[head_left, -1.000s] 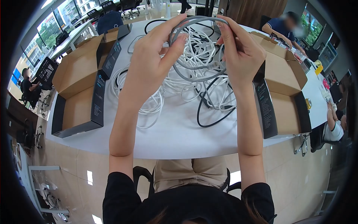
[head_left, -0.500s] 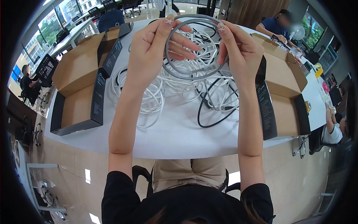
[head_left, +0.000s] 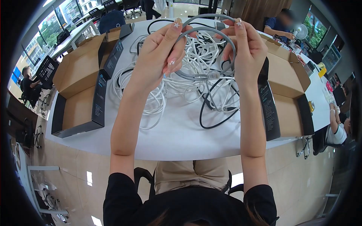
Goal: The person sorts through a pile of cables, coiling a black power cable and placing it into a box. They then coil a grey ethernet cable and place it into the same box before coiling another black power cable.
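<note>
A grey cable [head_left: 205, 29] is held up in loose loops above the table, stretched between both hands. My left hand [head_left: 160, 52] is closed on the left side of the loops, its fingers curled in. My right hand [head_left: 246, 47] pinches the upper right of the cable between thumb and fingers. A clear plug-like end [head_left: 214, 75] hangs at the bottom of the loops. Beneath and behind lies a tangled heap of white cables [head_left: 152, 100], with a black cable [head_left: 209, 127] curving out towards the front.
An open cardboard box [head_left: 77, 111] stands at the left of the white table [head_left: 181, 145], and another open box [head_left: 288, 109] at the right. At the far right corner sits a person in a dark blue shirt [head_left: 274, 26], near a small fan [head_left: 300, 31].
The grey loops have opened and shifted slightly right. My left fingers, spread inside the coil before, are now curled in around the cable. The plug-like end shows more clearly.
</note>
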### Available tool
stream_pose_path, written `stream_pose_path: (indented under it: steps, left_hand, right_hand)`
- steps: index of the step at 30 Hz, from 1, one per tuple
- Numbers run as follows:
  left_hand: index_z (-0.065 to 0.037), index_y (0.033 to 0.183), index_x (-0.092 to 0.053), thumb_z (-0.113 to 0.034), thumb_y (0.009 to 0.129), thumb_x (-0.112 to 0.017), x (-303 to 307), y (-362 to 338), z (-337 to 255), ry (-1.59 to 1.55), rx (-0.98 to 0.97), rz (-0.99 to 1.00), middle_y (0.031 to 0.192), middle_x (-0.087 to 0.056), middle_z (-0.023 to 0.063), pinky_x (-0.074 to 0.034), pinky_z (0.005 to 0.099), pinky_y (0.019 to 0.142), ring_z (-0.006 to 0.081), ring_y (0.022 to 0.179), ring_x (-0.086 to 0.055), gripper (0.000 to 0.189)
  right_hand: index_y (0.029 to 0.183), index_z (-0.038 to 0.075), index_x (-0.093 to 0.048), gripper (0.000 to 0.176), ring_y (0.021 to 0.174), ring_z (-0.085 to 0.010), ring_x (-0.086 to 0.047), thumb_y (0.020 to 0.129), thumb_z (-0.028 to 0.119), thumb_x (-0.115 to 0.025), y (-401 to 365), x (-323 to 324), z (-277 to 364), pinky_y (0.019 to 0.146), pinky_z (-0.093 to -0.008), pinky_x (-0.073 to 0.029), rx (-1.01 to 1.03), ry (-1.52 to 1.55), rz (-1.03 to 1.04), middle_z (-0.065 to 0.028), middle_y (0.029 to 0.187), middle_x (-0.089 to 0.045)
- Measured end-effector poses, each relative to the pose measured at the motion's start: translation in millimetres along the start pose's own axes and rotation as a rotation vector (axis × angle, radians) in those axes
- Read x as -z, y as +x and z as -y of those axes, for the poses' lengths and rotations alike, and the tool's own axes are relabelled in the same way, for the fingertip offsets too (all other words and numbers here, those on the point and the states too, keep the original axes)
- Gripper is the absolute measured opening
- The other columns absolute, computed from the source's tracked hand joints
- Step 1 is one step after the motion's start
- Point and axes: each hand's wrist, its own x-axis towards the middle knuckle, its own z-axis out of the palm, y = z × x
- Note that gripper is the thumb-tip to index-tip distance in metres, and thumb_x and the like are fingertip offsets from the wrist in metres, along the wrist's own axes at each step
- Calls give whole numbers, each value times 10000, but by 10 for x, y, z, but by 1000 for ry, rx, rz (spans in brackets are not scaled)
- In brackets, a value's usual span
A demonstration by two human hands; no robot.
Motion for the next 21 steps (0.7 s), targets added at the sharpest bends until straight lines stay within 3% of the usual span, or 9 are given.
stream_pose_path:
  steps: [11,13,21]
  left_hand:
    - [40,1025,-558,-215,946,-431,48,20,49,68,-120,-81,490,-343,-47,-227,175,361,13,365,-270,296]
    - [42,1043,-549,-231,946,-432,29,33,70,15,-161,-158,507,-316,-63,-218,168,381,-4,377,-254,312]
    - [39,1012,-549,-216,948,-431,107,86,134,95,-266,-338,527,-331,-53,-239,176,392,8,385,-271,288]
  right_hand:
    - [943,-29,-604,272,420,-46,-490,927,200,-458,19,33,-17,382,-158,-345,14,19,-23,-102,730,-652]
    - [972,-43,-592,286,448,-87,-530,925,207,-462,2,25,-26,414,-173,-379,22,-14,22,-119,776,-654]
    - [986,-34,-589,234,547,-64,-567,923,149,-456,-71,-113,-29,482,-173,-437,102,-150,81,-107,809,-664]
